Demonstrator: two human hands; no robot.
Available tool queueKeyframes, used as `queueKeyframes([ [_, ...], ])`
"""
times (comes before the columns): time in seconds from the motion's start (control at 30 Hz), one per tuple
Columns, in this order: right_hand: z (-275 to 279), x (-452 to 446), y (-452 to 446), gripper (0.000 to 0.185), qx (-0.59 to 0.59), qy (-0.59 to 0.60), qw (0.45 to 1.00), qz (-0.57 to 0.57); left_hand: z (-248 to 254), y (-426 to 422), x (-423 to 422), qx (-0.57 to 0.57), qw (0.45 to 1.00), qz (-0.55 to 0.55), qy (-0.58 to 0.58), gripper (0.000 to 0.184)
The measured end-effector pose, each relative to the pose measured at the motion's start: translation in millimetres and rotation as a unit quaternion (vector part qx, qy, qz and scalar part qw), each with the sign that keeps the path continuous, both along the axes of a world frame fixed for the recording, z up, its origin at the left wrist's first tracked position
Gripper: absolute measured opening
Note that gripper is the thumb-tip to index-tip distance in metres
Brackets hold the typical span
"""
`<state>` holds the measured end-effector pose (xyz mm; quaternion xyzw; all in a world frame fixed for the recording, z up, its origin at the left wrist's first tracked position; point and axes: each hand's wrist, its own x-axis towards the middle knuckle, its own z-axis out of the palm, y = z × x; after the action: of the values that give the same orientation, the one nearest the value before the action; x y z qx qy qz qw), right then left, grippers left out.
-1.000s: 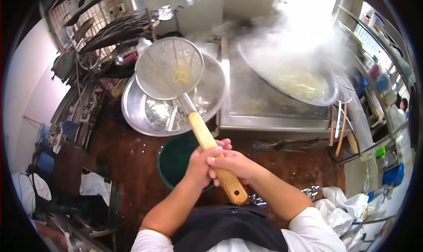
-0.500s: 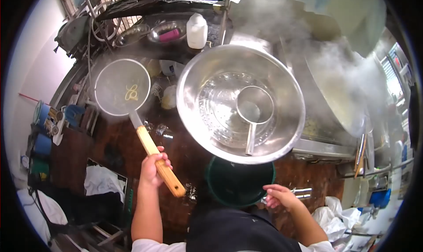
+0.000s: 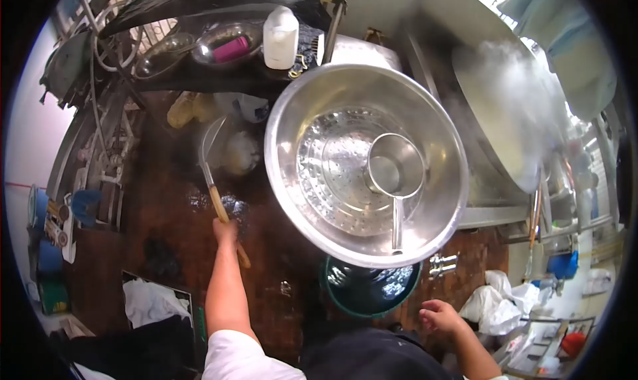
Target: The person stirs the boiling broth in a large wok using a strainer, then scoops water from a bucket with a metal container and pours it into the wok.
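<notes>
My left hand (image 3: pixel 226 231) is closed around the wooden handle of a long-handled strainer (image 3: pixel 209 170), held out over the floor on the left. Its round head is turned nearly edge-on, so its face is hidden from me. A large steel basin (image 3: pixel 286 207) with a perforated bottom stands in the middle. Inside it rests a steel dipper (image 3: pixel 397 224), its handle pointing toward me. My right hand (image 3: pixel 440 316) hangs empty, fingers loosely apart, to the right of a dark green bucket (image 3: pixel 330 293) below the basin.
A big steaming pan (image 3: pixel 502 117) is at the right. At the back left, a shelf holds a white jug (image 3: pixel 280 41) and a metal bowl (image 3: pixel 206 55) with a pink object in it. White bags (image 3: pixel 498 307) lie at the lower right; the dark floor (image 3: pixel 159 214) looks wet.
My left hand has turned the strainer from face-up to nearly edge-on. The pale strands seen on its mesh before no longer show. My right hand has shifted slightly down and right in view.
</notes>
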<state>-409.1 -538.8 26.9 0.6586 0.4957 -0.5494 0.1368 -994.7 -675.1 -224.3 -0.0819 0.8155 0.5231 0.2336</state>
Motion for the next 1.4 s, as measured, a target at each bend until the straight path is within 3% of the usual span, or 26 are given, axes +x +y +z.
queueKeyframes([
  [0.13,11.5,-5.1,-12.1,0.048,0.015,-0.063,0.997,0.036,8.6,11.0,10.3,-0.018,1.0,-0.007,0.01,0.028],
  [0.23,4.4,7.1,-19.7,0.051,0.022,-0.054,0.995,0.084,19.7,7.7,23.1,0.031,0.997,0.001,-0.066,0.026],
  [0.3,4.6,4.1,-22.3,0.054,0.025,-0.103,0.984,0.143,56.6,6.8,43.7,0.229,0.956,0.063,-0.171,0.026],
  [0.33,1.3,7.0,-22.3,0.054,0.029,-0.098,0.985,0.141,68.6,6.7,52.4,0.233,0.956,0.06,-0.167,0.026],
  [0.43,-5.4,11.9,-22.7,0.056,0.077,-0.08,0.974,0.197,96.1,-4.3,82.7,0.382,0.883,0.121,-0.245,0.026],
  [0.5,7.0,-10.6,-21.8,0.049,0.068,-0.012,0.982,0.176,128.9,-12.0,107.8,0.462,0.844,0.103,-0.252,0.026],
  [0.53,32.3,-37.0,-20.7,0.056,0.057,-0.006,0.978,0.202,142.4,-15.0,119.8,0.487,0.829,0.093,-0.256,0.026],
  [0.67,43.3,-68.8,-10.9,0.055,0.014,0.047,0.968,0.248,210.5,-10.2,176.6,0.547,0.791,0.038,-0.271,0.027],
  [0.73,53.1,-84.9,-11.3,0.052,-0.028,0.169,0.962,0.211,229.3,-5.9,201.6,0.591,0.751,-0.039,-0.293,0.028],
  [0.8,76.6,-102.0,-12.3,0.05,-0.081,0.23,0.952,0.186,248.7,3.5,233.2,0.594,0.742,-0.1,-0.295,0.028],
  [0.9,58.1,-98.2,-13.6,0.05,-0.163,0.293,0.924,0.181,252.7,23.5,283.3,0.609,0.696,-0.208,-0.319,0.026],
  [0.97,49.8,-87.7,-14.6,0.041,-0.227,0.377,0.886,0.147,256.6,42.8,326.7,0.55,0.736,-0.281,-0.277,0.025],
  [1.03,53.4,-60.7,-10.8,0.032,-0.245,0.386,0.888,0.055,250.9,60.7,364.9,0.545,0.706,-0.342,-0.295,0.025],
  [1.17,41.5,34.3,26.7,0.023,-0.255,0.435,0.862,0.046,245.6,107.5,454.8,0.485,0.672,-0.461,-0.317,0.027],
  [1.23,47.2,86.7,45.6,0.019,-0.171,0.38,0.909,-0.005,237.3,136.4,504.2,0.447,0.667,-0.539,-0.255,0.036],
  [1.27,45.7,114.3,53.6,0.018,-0.157,0.395,0.905,-0.003,233.5,148.4,527.0,0.413,0.664,-0.576,-0.237,0.051],
  [1.3,43.3,142.1,67.0,0.018,-0.161,0.399,0.903,-0.001,230.8,159.3,552.0,0.408,0.668,-0.576,-0.236,0.051],
  [1.37,35.6,195.0,80.9,0.017,-0.128,0.371,0.92,0.001,228.2,167.4,594.7,0.355,0.657,-0.565,-0.351,0.061],
  [1.4,32.7,218.9,89.4,0.021,-0.142,0.375,0.916,-0.023,228.0,171.4,609.1,0.326,0.649,-0.589,-0.354,0.065],
])
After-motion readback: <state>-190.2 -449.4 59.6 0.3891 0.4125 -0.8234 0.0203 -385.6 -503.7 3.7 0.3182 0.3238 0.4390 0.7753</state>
